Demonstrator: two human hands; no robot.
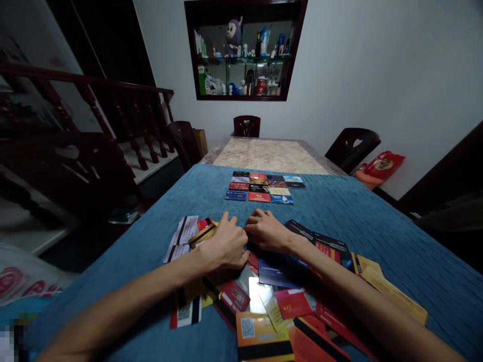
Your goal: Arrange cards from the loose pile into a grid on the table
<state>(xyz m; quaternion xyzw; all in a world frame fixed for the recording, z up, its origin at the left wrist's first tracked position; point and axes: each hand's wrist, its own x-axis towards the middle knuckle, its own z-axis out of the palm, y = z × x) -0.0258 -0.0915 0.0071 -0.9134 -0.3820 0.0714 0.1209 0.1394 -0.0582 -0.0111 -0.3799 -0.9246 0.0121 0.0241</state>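
Note:
My left hand (226,244) rests low over the near pile of cards, thumb apart from the bent fingers, and I see nothing held in it. Close beside it, my right hand (267,231) has its fingers curled down; whatever they hold is hidden. Around and under both hands lie overlapping plastic cards, among them a dark blue card (279,271), a red card (296,302), an orange card (262,334) with a QR code and white cards (187,230) with a dark stripe. Beyond the hands, several cards lie in neat rows, including a red card (259,197) and a blue card (236,195).
A blue cloth (181,193) covers the near part of the table; its marbled top (264,151) shows at the far end. Dark wooden chairs (352,148) stand around it. A red bag (383,166) is at the right, and a railing (113,103) runs along the left.

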